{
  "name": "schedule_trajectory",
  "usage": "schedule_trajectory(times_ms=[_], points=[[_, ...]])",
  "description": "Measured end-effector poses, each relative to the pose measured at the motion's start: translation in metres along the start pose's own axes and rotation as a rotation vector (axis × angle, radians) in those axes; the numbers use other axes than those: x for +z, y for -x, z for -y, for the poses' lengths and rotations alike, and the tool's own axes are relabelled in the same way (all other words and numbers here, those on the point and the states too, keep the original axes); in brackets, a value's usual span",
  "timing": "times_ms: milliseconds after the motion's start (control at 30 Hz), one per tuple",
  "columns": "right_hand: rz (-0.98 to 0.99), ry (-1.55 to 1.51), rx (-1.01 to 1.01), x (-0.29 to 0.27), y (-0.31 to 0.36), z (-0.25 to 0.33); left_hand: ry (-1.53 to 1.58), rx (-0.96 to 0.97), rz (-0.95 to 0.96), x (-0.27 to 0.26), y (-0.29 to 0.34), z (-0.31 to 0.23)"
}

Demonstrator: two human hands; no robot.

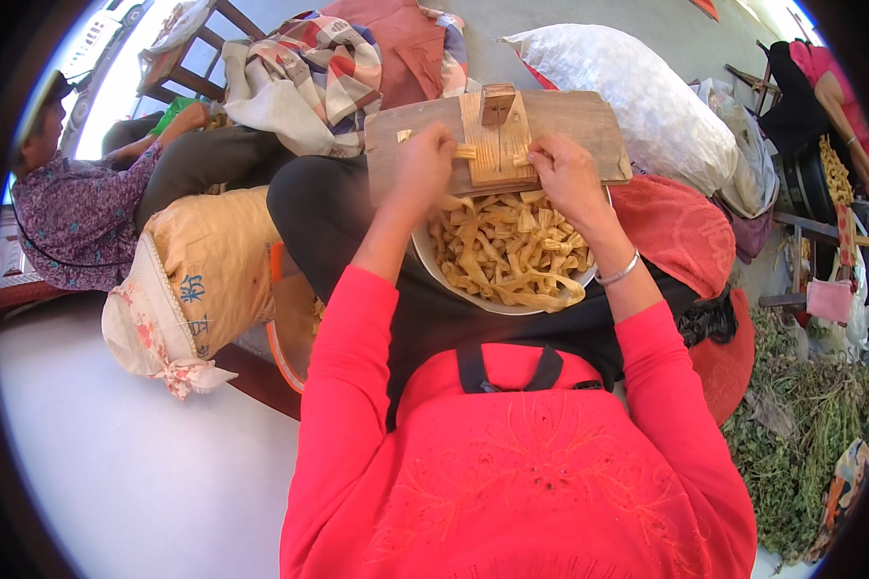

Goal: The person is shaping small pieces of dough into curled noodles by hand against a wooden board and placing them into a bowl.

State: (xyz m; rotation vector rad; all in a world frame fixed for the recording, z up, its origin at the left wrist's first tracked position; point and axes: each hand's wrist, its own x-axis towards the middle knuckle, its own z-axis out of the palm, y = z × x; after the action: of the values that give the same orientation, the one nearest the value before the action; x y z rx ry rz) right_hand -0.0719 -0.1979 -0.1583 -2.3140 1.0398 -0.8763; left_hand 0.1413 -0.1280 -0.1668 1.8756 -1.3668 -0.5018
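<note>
A wooden board (589, 130) lies across a pale bowl (502, 309) on my lap. A small plank (490, 121) with an upright wooden block (497, 104) sits at its middle, and a thin dark blade or wire runs down from the block. My left hand (421, 169) is closed on a tan strip (465, 151), whose end reaches the plank's left side. With its fingertips, my right hand (568, 179) pinches a short tan piece (521, 158) at the plank's right side. Many soft-looking tan strips (507, 241), some knotted or folded, fill the bowl below.
A stuffed tan sack (222, 261) and an orange-rimmed basin (278, 328) stand to my left, near a seated person (87, 207). A bulging white sack (637, 101) lies beyond the board. Dried plants (801, 425) are heaped at right, below another person's arm (850, 121).
</note>
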Motion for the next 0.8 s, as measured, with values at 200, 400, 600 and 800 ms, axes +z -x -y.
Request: schedule_trajectory(times_ms=[200,400,600,800], points=[[-0.309,0.014,-0.302,-0.018,0.02,0.063,0.535,-0.127,0.228,0.006,0.046,-0.05],[-0.123,0.09,-0.114,-0.037,0.018,0.047,1.135,-0.417,0.702,-0.002,0.068,-0.077],[0.38,-0.046,0.048,-0.057,0.057,0.025,0.412,-0.08,0.642,-0.029,0.055,-0.067],[0.431,-1.487,0.51,-0.063,0.075,0.09,1.06,-0.288,0.614,0.011,0.083,-0.079]])
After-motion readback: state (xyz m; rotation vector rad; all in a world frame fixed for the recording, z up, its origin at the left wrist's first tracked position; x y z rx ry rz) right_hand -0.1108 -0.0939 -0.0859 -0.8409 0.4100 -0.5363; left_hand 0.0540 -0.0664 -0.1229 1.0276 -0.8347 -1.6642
